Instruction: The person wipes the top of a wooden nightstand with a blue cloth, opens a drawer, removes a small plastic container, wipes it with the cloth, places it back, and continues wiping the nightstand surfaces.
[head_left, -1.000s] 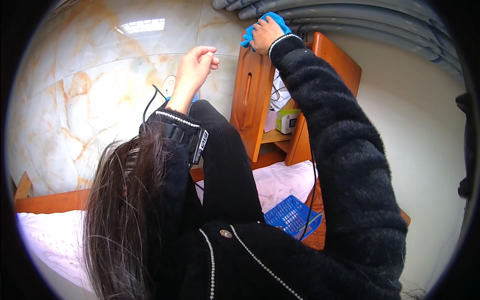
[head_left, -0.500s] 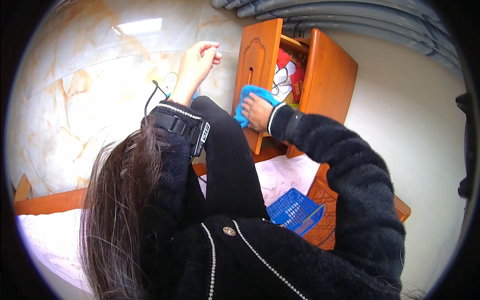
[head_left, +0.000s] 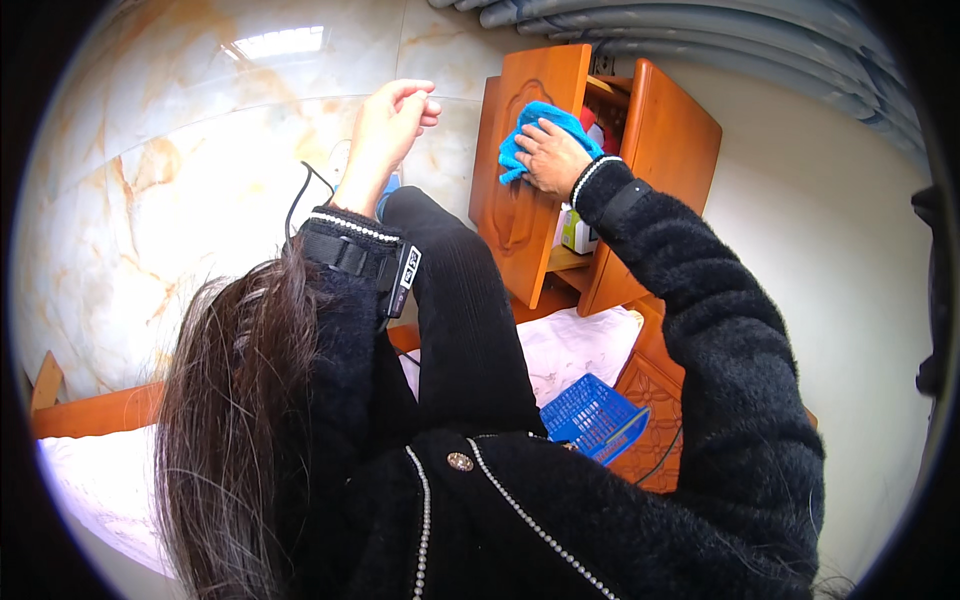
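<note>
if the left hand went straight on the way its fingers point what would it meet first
Probably the drawer front, the first thing to the right of the left hand in that line. Depth is unclear, so it might pass above it.

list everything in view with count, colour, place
cabinet: one, brown, upper right
drawer: one, brown, pulled out from cabinet
cloth: one, blue, on drawer's front
box: one, green-white, in drawer
item: one, red, beside cloth
curtain: one, bluish, top right
basket: one, blue, lower right
bedding: two patches, pale, lower left and centre
floor: one, white marbled, left
wall: one, pale, right
hair: one mass, dark, lower left
sleeves: two, black, at wrists
left hand: one, bare, above floor
right hand: one, bare, on cloth
</note>
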